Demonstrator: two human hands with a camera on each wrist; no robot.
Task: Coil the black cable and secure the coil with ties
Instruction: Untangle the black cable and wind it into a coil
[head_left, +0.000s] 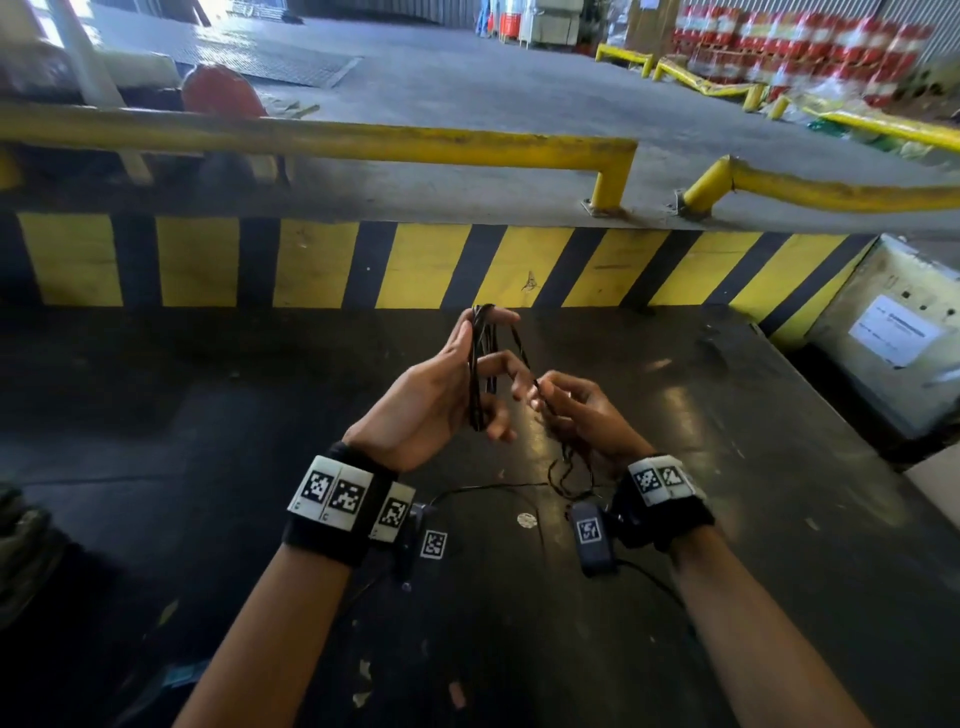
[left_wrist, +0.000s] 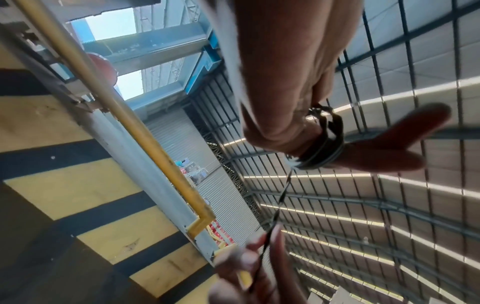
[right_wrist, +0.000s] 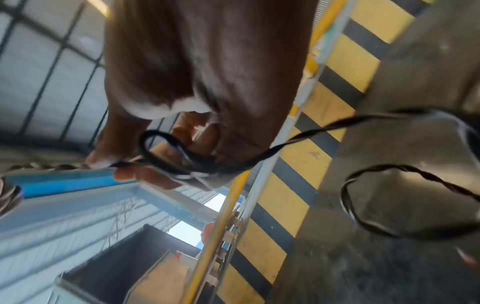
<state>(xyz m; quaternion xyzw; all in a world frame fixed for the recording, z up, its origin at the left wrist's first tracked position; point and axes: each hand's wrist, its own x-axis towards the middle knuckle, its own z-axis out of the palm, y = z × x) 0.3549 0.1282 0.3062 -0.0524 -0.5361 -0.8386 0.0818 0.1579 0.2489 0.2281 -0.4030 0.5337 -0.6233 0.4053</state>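
The black twisted cable (head_left: 474, 384) is wound in several loops round my left hand (head_left: 441, 395), from the raised thumb down to the curled lower fingers. In the left wrist view the loops (left_wrist: 324, 148) band the base of the fingers. One taut strand (left_wrist: 283, 193) runs from them to my right hand (head_left: 540, 395), which pinches it between thumb and forefinger just right of the coil. Below that hand the loose cable (head_left: 569, 470) hangs in slack curls to the table. The right wrist view shows a small loop (right_wrist: 166, 156) at the fingertips and free turns (right_wrist: 389, 170). No ties are visible.
Both hands hover over a dark, glossy table top (head_left: 727, 426). A yellow and black striped kerb (head_left: 415, 265) and a yellow rail (head_left: 363, 137) run behind it. A grey metal box (head_left: 893, 332) stands at the right. A small white disc (head_left: 526, 519) lies between the wrists.
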